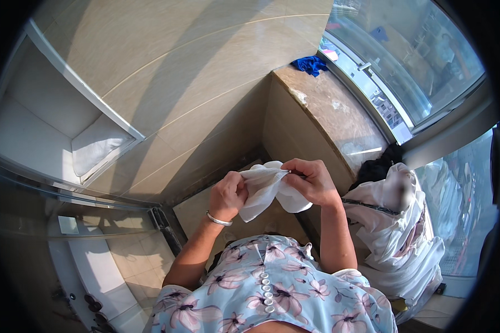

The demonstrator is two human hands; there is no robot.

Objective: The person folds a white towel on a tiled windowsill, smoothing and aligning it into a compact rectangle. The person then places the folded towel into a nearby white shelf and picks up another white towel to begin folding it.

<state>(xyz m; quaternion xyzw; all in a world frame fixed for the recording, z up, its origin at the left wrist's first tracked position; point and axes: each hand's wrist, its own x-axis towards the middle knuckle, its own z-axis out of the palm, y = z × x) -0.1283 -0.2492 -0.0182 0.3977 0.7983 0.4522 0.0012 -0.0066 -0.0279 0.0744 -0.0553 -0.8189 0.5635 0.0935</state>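
A small, thin white cloth item (265, 187) hangs in front of my chest, stretched between both hands. Its exact kind of garment I cannot make out. My left hand (228, 195), with a silver bangle at the wrist, is closed on the left edge of the fabric. On the other side, my right hand (312, 180) pinches the upper right edge between thumb and fingers. Loose folds drop below both grips.
To the right, a heap of white clothes (400, 238) lies beside black fabric (378, 165). A blue cloth (310, 65) rests on the stone ledge (339, 102) under the window (411, 61). At left are a white-framed recess (44, 122) and a glass partition (94, 227).
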